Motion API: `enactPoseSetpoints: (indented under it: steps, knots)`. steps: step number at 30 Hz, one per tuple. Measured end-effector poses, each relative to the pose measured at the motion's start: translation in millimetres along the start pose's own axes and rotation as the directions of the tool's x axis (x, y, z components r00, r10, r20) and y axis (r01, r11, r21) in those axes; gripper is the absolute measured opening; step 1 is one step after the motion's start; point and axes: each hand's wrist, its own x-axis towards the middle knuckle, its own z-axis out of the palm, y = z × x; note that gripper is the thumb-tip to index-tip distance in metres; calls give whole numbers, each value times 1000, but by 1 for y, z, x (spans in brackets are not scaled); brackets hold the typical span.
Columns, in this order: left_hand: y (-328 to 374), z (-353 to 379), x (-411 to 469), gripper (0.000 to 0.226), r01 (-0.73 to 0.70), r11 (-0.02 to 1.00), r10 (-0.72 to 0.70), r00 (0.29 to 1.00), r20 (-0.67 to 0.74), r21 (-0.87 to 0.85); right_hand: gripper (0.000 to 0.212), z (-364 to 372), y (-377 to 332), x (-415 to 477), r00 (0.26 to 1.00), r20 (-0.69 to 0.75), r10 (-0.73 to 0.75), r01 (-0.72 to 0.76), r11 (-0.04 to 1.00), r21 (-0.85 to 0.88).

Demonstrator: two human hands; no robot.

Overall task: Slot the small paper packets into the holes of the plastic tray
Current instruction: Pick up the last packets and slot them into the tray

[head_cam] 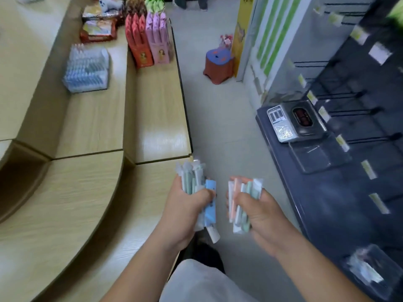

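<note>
Closest in, the left hand (185,205) is curled tight round a fistful of small paper packets (210,201), pale blue, green and white, their ends sticking out above and below the fist. Just beside it, the right hand (259,211) grips a second bundle (239,197) of pink, white and green ones. Both hands are off the edge of the curved, wood-grain tabletop (87,192), above a pale tiled floor (218,127). Well apart, farther along the tabletop, stands the clear plastic tray (87,68), rows of bluish packets upright in it. Beyond it stand red and pink pouches (148,40).
</note>
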Motion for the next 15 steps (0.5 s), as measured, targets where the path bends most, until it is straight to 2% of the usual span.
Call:
enactPoseSetpoints:
  steps: [2, 4, 8, 11, 13, 15]
  knots:
    - [11, 11, 31, 48, -22, 1000, 22, 1000, -15, -12, 16, -3, -17, 29, 1000, 8, 11, -11, 999, 33]
    - [25, 19, 68, 45, -41, 999, 40, 999, -29, -27, 21, -5, -36, 63, 1000, 20, 14, -16, 998, 53]
    - [61, 25, 150, 40, -68, 996, 66, 997, -26, -52, 12, -2, -82, 144, 999, 41, -9, 8, 1000, 30]
    - [96, 23, 206, 49, -65, 997, 62, 997, -42, -50, 18, 6, -123, 202, 997, 76, -25, 25, 1000, 11]
    - [116, 19, 240, 48, -78, 997, 78, 997, -23, -25, 25, 13, -150, 237, 990, 136, -37, 38, 999, -9]
    - [134, 16, 270, 45, -71, 997, 71, 997, -27, -18, 24, 21, -172, 270, 987, 162, -8, 12, 1000, -20]
